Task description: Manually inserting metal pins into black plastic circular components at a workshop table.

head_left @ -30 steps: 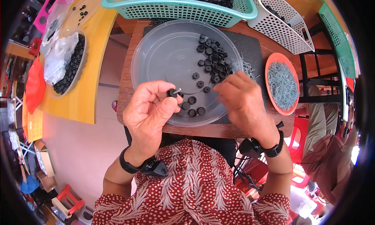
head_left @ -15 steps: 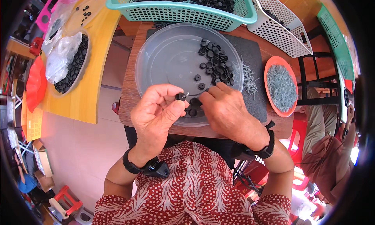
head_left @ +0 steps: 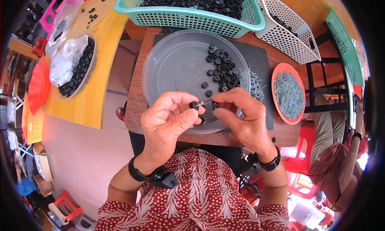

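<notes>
Between the thumb and fingers of my left hand (head_left: pixel 166 120) is a round black plastic knob (head_left: pixel 194 105). From it a short metal screw (head_left: pixel 201 104) points to the right. My right hand (head_left: pixel 250 114) pinches a small black plastic cap (head_left: pixel 215 105), a little apart from the screw's end. Both hands are over the near side of a shallow clear plastic tub (head_left: pixel 146 78). Several black caps (head_left: pixel 226 72) lie heaped along the tub's right side, and another black part (head_left: pixel 201 120) shows just below my left fingertips.
Behind the tub stands a teal basket (head_left: pixel 188 18) of black parts, beside a white basket (head_left: pixel 286 42). An orange plate (head_left: pixel 276 90) of screws and loose screws (head_left: pixel 256 86) lie to the right. A yellow table (head_left: pixel 96 90) is at left; another person's arm (head_left: pixel 348 166) shows at far right.
My right hand has come up from the parts in the tub, now with a black cap in its fingertips, beside the left hand. The left hand has shifted slightly right with its knob.
</notes>
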`<act>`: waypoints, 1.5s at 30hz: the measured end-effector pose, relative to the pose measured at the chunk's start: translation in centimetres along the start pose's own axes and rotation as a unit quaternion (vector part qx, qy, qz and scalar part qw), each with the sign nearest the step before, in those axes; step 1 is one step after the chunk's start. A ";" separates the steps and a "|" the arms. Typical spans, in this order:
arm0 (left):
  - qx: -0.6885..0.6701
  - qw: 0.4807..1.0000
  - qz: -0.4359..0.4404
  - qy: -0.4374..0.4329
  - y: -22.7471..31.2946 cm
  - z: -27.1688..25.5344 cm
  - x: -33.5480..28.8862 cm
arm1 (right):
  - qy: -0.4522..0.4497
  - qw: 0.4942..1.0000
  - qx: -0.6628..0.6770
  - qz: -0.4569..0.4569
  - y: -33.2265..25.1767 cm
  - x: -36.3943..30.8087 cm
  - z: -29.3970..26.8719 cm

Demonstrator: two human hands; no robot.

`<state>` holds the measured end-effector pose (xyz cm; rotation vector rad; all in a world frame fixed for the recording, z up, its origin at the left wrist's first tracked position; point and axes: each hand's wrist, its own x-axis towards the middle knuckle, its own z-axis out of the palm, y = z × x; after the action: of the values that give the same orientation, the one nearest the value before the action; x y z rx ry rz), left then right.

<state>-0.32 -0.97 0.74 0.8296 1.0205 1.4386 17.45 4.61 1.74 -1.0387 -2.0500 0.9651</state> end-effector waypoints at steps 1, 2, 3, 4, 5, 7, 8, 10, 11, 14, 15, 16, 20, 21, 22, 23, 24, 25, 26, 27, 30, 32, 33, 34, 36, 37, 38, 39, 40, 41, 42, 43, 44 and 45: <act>-0.013 1.000 -0.001 -0.011 0.2 0.2 0.0 | 0.018 0.997 0.066 0.028 -0.1 -0.3 0.2; -0.026 0.999 -0.003 -0.023 0.2 0.4 0.0 | 0.036 0.989 0.131 0.055 -0.2 -0.5 0.4; -0.025 0.999 -0.003 -0.023 0.1 0.5 0.0 | 0.037 0.989 0.132 0.055 -0.3 -0.7 0.5; -0.029 0.999 0.000 -0.038 -0.1 0.6 0.0 | 0.047 0.985 0.160 0.051 -0.3 -0.8 0.8; -0.032 0.998 0.004 -0.053 -0.2 0.7 0.0 | 0.056 0.979 0.189 0.046 -0.3 -1.0 1.0; -0.030 0.999 0.009 -0.041 -0.4 1.1 0.1 | 0.068 0.976 0.202 0.050 -0.3 -1.3 1.3; -0.029 0.999 0.014 -0.027 -0.5 1.2 0.1 | 0.077 0.972 0.215 0.055 -0.3 -1.4 1.4; -0.028 0.999 0.010 -0.026 -0.5 1.2 0.1 | 0.086 0.972 0.216 0.042 -0.2 -1.7 1.6; -0.028 0.999 0.006 -0.025 -0.5 1.2 0.0 | 0.094 0.971 0.217 0.030 -0.2 -1.8 1.7; -0.029 0.999 0.002 -0.026 -0.7 1.1 0.0 | 0.099 0.968 0.227 0.027 -0.2 -2.0 1.9; -0.028 0.999 0.001 -0.028 -0.6 1.1 0.0 | 0.101 0.968 0.227 0.027 -0.2 -2.1 1.9; -0.029 0.999 -0.005 -0.040 -0.6 0.9 0.0 | 0.101 0.965 0.240 0.033 -0.2 -2.1 1.9; -0.019 0.998 -0.016 -0.054 -0.3 0.8 -0.2 | 0.113 0.916 0.371 0.100 -0.3 -2.3 1.9; -0.019 0.998 -0.016 -0.054 -0.3 0.8 -0.2 | 0.113 0.916 0.371 0.100 -0.3 -2.3 1.9; -0.016 0.998 -0.008 -0.058 -0.3 0.8 -0.3 | 0.113 0.894 0.416 0.120 -0.1 -2.4 1.7; -0.013 0.998 0.001 -0.063 -0.3 0.8 -0.3 | 0.112 0.870 0.460 0.139 0.0 -2.4 1.7; -0.013 0.998 0.001 -0.062 -0.2 0.8 -0.3 | 0.111 0.870 0.461 0.140 0.0 -2.3 1.7; -0.015 0.998 0.009 -0.065 -0.1 1.0 -0.4 | 0.104 0.854 0.488 0.148 0.1 -2.3 1.7; -0.018 0.997 0.018 -0.067 0.0 1.1 -0.4 | 0.096 0.838 0.514 0.157 0.2 -2.3 1.7; -0.018 0.997 0.018 -0.067 0.0 1.2 -0.4 | 0.096 0.838 0.515 0.157 0.3 -2.3 1.7; -0.014 0.998 0.032 -0.060 0.1 1.4 -0.6 | 0.086 0.833 0.527 0.147 0.5 -2.3 1.9; -0.006 0.998 0.031 -0.054 0.1 1.4 -0.7 | 0.082 0.827 0.538 0.142 0.5 -2.3 1.9; -0.007 0.998 0.031 -0.053 0.1 1.5 -0.7 | 0.081 0.827 0.538 0.142 0.5 -2.3 1.9; 0.010 0.998 0.032 -0.051 0.1 1.5 -0.7 | 0.079 0.821 0.548 0.142 0.4 -2.2 1.8; 0.025 0.998 0.034 -0.047 0.0 1.7 -0.7 | 0.075 0.815 0.557 0.143 0.3 -2.2 1.8; 0.032 0.998 0.036 -0.040 -0.1 1.8 -0.6 | 0.076 0.815 0.557 0.144 0.2 -2.2 1.8; 0.038 0.998 0.038 -0.034 -0.1 1.8 -0.6 | 0.077 0.814 0.557 0.144 0.2 -2.1 1.9; 0.038 0.998 0.038 -0.033 -0.1 1.9 -0.6 | 0.076 0.814 0.557 0.145 0.3 -2.2 1.9; 0.040 0.998 0.036 -0.032 0.0 2.0 -0.6 | 0.077 0.816 0.554 0.143 0.4 -2.2 1.9; 0.042 0.998 0.033 -0.031 0.0 2.0 -0.6 | 0.077 0.818 0.552 0.142 0.5 -2.3 1.9; 0.041 0.998 0.034 -0.030 -0.1 2.0 -0.6 | 0.076 0.818 0.552 0.142 0.6 -2.3 1.9; 0.052 0.997 0.041 -0.027 -0.3 2.0 -0.6 | 0.077 0.818 0.551 0.147 0.6 -2.3 1.9; 0.063 0.997 0.048 -0.024 -0.5 2.0 -0.5 | 0.078 0.818 0.549 0.151 0.6 -2.3 1.9; 0.062 0.997 0.048 -0.022 -0.5 1.9 -0.5 | 0.077 0.818 0.549 0.151 0.5 -2.4 2.0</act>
<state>1.71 -1.21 1.02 1.0091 1.0570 1.4414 17.25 2.20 -0.23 -0.7163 -0.8579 1.8190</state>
